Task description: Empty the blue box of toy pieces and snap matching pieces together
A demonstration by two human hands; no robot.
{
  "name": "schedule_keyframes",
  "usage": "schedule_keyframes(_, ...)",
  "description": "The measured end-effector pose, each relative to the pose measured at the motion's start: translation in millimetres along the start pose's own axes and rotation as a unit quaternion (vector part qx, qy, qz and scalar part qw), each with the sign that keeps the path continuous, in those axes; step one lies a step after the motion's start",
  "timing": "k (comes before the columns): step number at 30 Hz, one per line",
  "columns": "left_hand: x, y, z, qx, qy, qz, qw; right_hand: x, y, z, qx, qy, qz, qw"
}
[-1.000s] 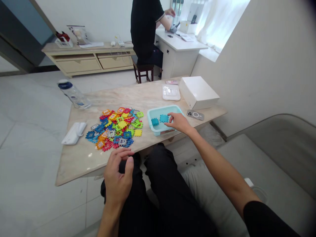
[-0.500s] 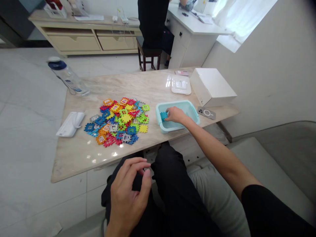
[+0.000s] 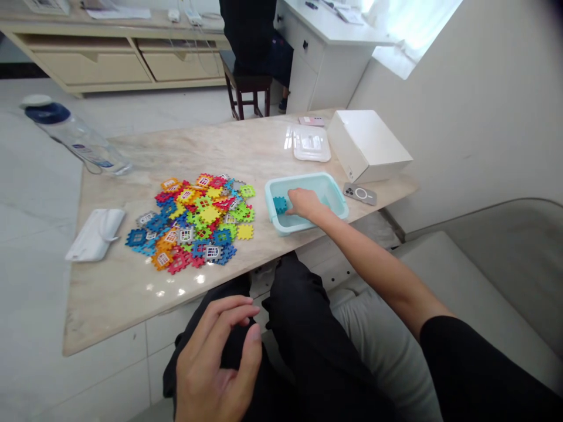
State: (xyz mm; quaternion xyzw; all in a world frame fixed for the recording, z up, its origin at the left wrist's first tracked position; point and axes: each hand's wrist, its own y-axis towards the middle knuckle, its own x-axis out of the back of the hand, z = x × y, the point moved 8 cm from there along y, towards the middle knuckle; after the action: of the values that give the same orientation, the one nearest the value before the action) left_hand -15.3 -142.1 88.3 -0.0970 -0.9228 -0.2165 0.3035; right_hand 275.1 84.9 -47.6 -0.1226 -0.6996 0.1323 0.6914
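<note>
My right hand (image 3: 303, 205) reaches into a light-blue plastic basin (image 3: 308, 225). Its thumb and fingers are parted, just right of a blue notched building tile (image 3: 280, 204) that stands against the basin's left end. Nothing shows between those fingers. Over my lap, my left hand (image 3: 217, 357) hovers with loosely curved fingers, apart and holding nothing. Left of the basin spreads a heap of colourful interlocking tiles (image 3: 206, 214), some with window shapes. A single yellow tile (image 3: 245, 232) lies at the heap's right edge.
On the table (image 3: 109, 305) are a water bottle (image 3: 90, 146), a white pouch-like item (image 3: 94, 234), a clear lid (image 3: 311, 143), a white box (image 3: 369, 140), a grey phone (image 3: 360, 193) and a pink phone (image 3: 311, 121). Beyond, a person (image 3: 250, 35) sits on a dark stool.
The view has shifted, moving the scene leftward in the picture. My right hand stays in the basin, its fingers now slightly clear of the blue tile. My left hand keeps its pose.
</note>
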Motion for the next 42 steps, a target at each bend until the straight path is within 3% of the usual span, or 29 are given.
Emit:
schedule_keyframes(5,-4.4,1.9,-2.3,0.002,0.008,0.008,1.000,-6.4,-0.6,-7.4,-0.002,0.004,0.015,1.000)
schedule_keyframes(18,-11.5,7.5,-1.9,0.035,0.012,0.011,0.999,-16.4,10.6,-8.4,0.027,0.032,-0.014,0.999)
schedule_keyframes(42,-10.2,7.2,-0.2,0.049,0.021,0.016,0.998,-20.6,13.4,-5.5,0.024,0.020,0.041,0.999)
